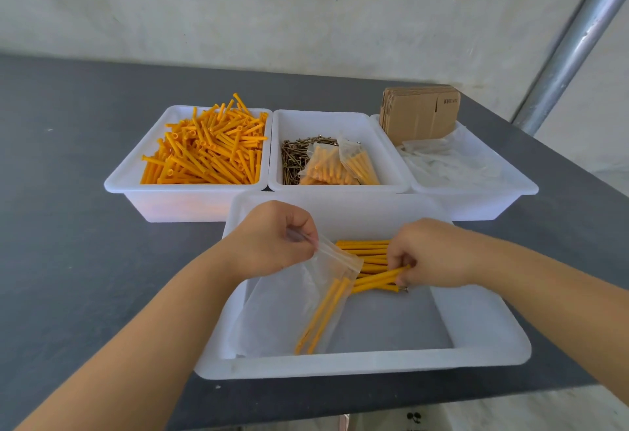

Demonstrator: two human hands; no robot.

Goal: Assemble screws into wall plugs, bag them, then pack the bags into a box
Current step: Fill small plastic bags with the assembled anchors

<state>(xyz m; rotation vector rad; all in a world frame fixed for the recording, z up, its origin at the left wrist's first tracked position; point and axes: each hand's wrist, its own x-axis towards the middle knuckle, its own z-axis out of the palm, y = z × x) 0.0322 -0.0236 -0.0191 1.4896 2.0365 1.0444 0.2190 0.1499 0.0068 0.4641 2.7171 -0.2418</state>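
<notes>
My left hand [272, 238] pinches the open mouth of a clear zip bag [308, 298] over the near white tray [360, 367]. Two orange plugs with screws lie inside the bag. My right hand [432, 253] grips a few assembled orange plugs [377, 279] at their screw ends, their tips pointing at the bag's mouth. More assembled plugs [364, 248] lie in a row on the tray floor behind them.
At the back stand three white trays: loose orange plugs [207, 148] on the left, screws [294, 155] and filled bags [337, 167] in the middle, empty bags [446, 161] and flat cardboard boxes [420, 114] on the right. A metal pole [571, 42] rises at the right.
</notes>
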